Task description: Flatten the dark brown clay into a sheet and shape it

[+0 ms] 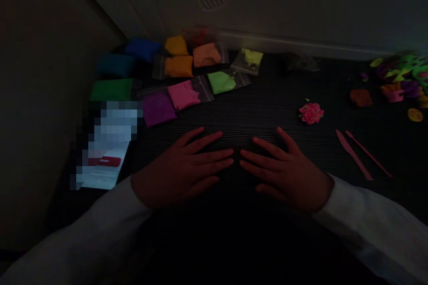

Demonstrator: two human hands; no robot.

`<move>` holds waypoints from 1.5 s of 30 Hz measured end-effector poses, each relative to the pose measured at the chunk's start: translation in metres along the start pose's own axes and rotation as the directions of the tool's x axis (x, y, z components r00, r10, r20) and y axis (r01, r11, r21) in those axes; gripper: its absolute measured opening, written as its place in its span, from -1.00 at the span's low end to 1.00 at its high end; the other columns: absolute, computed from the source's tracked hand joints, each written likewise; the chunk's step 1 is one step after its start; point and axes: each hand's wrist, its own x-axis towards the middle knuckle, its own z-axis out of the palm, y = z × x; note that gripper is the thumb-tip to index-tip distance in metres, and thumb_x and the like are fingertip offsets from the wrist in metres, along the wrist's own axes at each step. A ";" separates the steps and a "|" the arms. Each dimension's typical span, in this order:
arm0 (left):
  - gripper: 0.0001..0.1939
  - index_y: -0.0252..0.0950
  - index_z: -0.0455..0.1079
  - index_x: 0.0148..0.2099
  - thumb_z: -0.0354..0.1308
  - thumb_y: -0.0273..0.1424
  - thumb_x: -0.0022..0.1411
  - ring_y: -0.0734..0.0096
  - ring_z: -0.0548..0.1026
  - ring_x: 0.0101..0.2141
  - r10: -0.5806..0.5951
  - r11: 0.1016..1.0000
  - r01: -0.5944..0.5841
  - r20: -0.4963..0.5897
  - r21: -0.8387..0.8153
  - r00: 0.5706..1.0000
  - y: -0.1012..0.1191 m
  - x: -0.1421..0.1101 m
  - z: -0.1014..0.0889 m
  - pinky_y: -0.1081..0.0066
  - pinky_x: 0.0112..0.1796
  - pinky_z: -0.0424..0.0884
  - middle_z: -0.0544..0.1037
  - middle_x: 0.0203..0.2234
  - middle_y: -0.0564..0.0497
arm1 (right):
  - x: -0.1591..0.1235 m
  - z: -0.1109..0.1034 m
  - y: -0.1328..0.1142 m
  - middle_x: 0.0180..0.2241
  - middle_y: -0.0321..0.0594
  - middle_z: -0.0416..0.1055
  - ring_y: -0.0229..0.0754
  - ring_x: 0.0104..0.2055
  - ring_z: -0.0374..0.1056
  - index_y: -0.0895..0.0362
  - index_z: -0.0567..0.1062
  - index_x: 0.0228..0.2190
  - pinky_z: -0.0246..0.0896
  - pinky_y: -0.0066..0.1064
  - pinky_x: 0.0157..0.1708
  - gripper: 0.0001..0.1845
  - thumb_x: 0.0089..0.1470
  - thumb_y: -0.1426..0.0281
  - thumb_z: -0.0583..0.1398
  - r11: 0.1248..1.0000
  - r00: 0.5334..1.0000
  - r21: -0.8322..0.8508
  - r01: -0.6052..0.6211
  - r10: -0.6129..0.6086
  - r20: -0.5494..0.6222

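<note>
Palm down with fingers spread, my left hand point(192, 164) rests over the dark ridged table point(247, 111) and holds nothing. Opposite it, my right hand point(284, 167) lies in the same way, also bare, its fingertips a small gap from the left ones. Beyond the right hand sits a pink flower-like clay piece point(311, 113) with green bits. To the right lie a pink plastic clay knife point(353, 154) and a thin pink modelling stick point(368, 153). Nearest my left hand are bags of purple clay point(158, 107) and pink clay point(183, 95).
A lit phone point(107, 151), partly pixelated, lies at left. Further bags hold green point(112, 90), blue point(143, 50), orange point(179, 66) and yellow clay point(252, 58). A brown lump point(360, 97) and colourful small pieces point(406, 71) are at right. A pale wall point(301, 9) stands behind.
</note>
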 end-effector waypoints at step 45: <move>-0.49 -0.09 0.05 0.17 -0.04 -0.20 0.18 0.19 -0.07 0.20 0.003 0.991 -0.007 -0.035 -0.131 0.999 0.007 0.014 -0.002 0.00 0.16 -0.25 0.21 0.11 0.11 | -0.004 -0.012 0.010 -0.15 -0.16 0.39 -0.10 -0.03 0.26 0.08 0.37 -0.14 0.13 -0.10 0.01 -0.71 0.08 0.44 0.02 0.869 0.799 0.425 -0.255 0.437 -0.414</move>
